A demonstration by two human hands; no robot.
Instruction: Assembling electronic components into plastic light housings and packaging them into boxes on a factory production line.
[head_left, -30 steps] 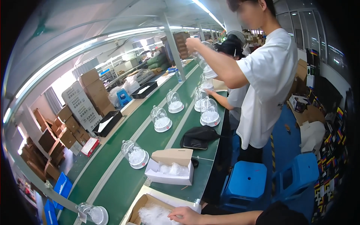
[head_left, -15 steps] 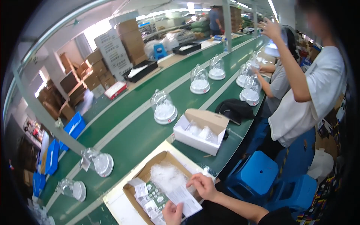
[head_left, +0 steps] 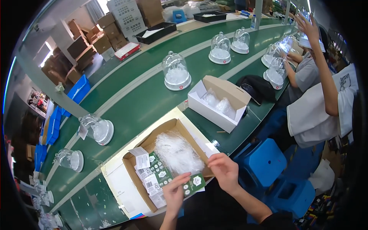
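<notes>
Head view: a long green conveyor tabletop runs through a workshop, clear glass domes spaced along it and cardboard cartons stacked on its far side. Nearest the person sits an open brown box full of white stringy filler, green printed cards and barcode slips lying at its left end. Right at the box's near rim, the left hand pinches a small green card between thumb and fingers. The right hand hovers just right of the box's near corner, fingers loosely curled; it seems to touch the card's edge, though the view is too small to be sure. That card looks light, thin and bendy, best pinched by its edges. Beyond the box, a white carton holds bagged items.
</notes>
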